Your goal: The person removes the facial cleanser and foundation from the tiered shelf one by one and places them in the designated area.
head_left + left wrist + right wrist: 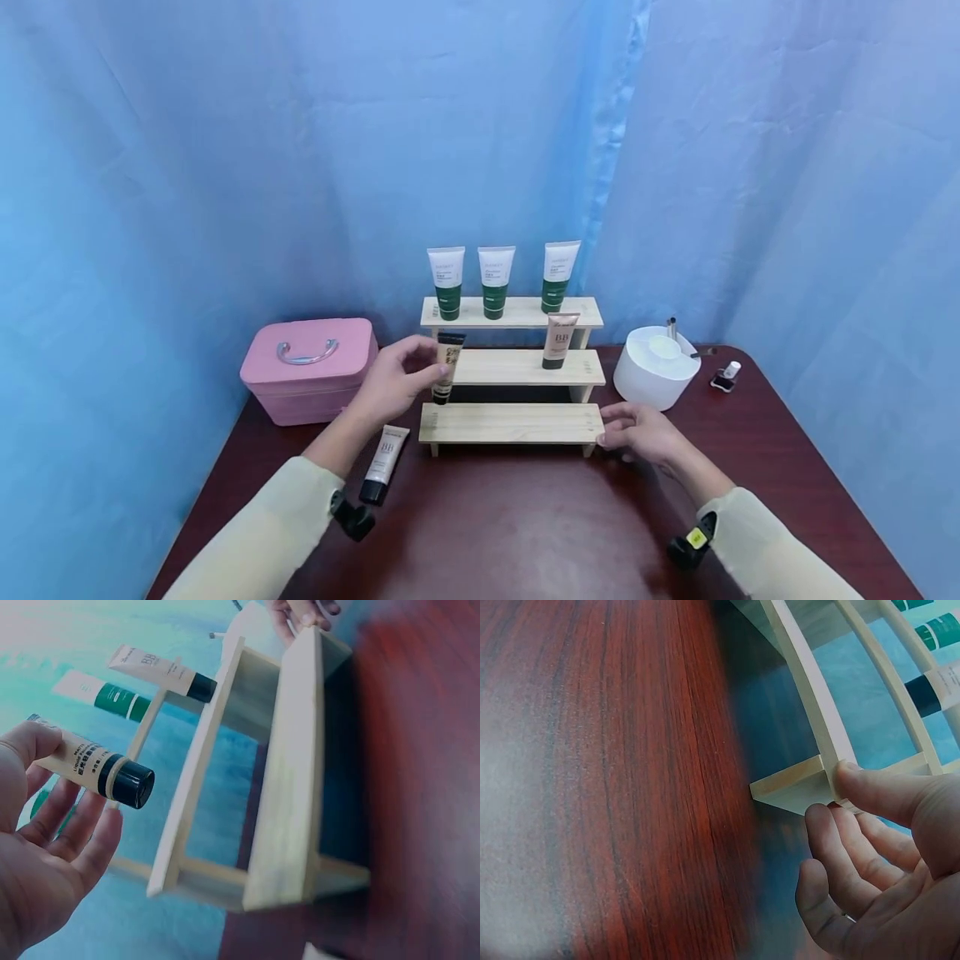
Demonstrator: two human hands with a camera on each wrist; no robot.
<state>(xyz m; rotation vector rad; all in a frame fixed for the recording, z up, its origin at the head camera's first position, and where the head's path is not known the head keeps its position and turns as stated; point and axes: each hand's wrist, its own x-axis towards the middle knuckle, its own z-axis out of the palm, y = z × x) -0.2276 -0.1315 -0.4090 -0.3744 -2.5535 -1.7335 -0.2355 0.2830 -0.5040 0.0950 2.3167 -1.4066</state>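
Observation:
My left hand (393, 379) pinches a small beige liquid foundation tube (447, 371) between thumb and fingers, black cap down, in front of the left end of the middle shelf. In the left wrist view the tube's black cap (135, 784) points toward the shelves. My right hand (645, 433) grips the right end of the three-step wooden display rack (510, 423) at its lowest board, thumb on the edge and fingertips against the end. A pinkish BB cream tube (559, 340) stands on the middle shelf's right part. Three white-and-green tubes (495, 282) stand on the top shelf.
Another BB cream tube (385, 462) lies on the dark red table beside my left forearm. A pink case (309, 367) stands at the left. To the right are a white round organizer (645, 375) and a small nail polish bottle (725, 379). Blue curtains surround the table.

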